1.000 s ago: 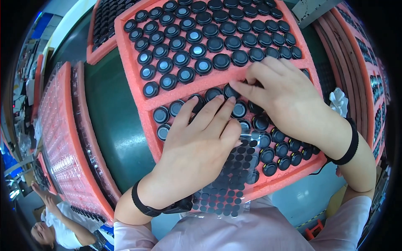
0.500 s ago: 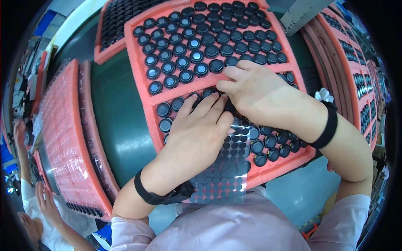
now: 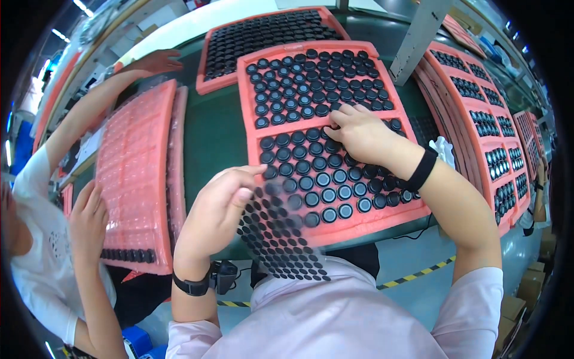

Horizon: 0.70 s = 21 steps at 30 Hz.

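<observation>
In front of me lies a pink foam tray filled with rows of black round parts, some with pale grey tops. At its near left side, my left hand pinches the upper edge of a clear sheet of black round stickers. The sheet hangs tilted over the tray's near left corner, with a blurred upper edge. My right hand is over the middle of the tray, fingers curled and thumb and fingertips down at a black part. Whatever lies between those fingertips is too small to make out.
Another tray of black parts lies behind. Plastic-covered pink trays stand at the left, where a co-worker's hand touches them and the other arm reaches across. Stacked pink trays and a metal post are at the right.
My left hand has moved left, away from my right hand, carrying the sticker sheet. My right hand stays over the tray's middle. The view has shifted, and the co-worker's arm reaches farther forward.
</observation>
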Each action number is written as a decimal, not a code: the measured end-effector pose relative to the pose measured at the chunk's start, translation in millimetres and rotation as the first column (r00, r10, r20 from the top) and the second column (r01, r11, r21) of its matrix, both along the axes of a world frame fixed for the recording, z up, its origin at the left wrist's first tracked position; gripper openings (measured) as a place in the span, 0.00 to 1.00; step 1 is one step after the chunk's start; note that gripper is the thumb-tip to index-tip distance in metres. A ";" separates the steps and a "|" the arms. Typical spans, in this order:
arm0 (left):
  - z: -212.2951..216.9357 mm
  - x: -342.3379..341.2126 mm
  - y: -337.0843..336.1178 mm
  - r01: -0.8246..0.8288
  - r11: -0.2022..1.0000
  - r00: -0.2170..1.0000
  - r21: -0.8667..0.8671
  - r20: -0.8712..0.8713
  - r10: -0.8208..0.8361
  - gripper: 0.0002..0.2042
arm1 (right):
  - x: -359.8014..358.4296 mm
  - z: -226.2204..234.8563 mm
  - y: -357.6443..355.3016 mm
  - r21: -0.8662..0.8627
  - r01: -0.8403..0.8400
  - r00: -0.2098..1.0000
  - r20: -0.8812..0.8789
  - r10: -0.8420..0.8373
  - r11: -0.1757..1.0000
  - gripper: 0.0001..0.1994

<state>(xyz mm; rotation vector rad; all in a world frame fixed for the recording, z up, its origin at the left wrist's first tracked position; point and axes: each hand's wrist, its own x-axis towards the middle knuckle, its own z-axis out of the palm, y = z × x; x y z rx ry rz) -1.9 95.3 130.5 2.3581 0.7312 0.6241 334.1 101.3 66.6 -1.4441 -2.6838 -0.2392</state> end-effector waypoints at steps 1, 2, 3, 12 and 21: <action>-2.9 -14.7 -12.0 -0.061 0.986 0.994 -0.155 0.085 0.074 0.11 | -8.4 6.3 -6.2 -0.019 0.035 0.998 0.044 -0.034 0.999 0.18; -6.9 -26.0 -21.6 -0.100 0.947 0.975 -0.306 0.161 0.155 0.12 | -14.3 10.7 -11.7 0.004 0.025 0.999 0.046 -0.025 1.000 0.18; -10.1 -33.6 -29.4 -0.118 0.885 0.944 -0.451 0.225 0.240 0.14 | -19.3 11.5 -17.6 0.006 0.055 0.994 0.092 -0.056 0.998 0.17; -31.1 -47.4 -65.7 0.058 0.719 0.833 -0.693 0.430 0.347 0.19 | 13.5 34.9 -105.9 -0.042 0.543 0.780 -0.347 -0.521 0.839 0.22; -50.7 -25.0 -22.9 0.028 0.551 0.741 -0.834 0.387 0.549 0.18 | 82.7 41.5 -167.4 -0.593 0.576 0.297 -0.488 -0.821 0.562 0.30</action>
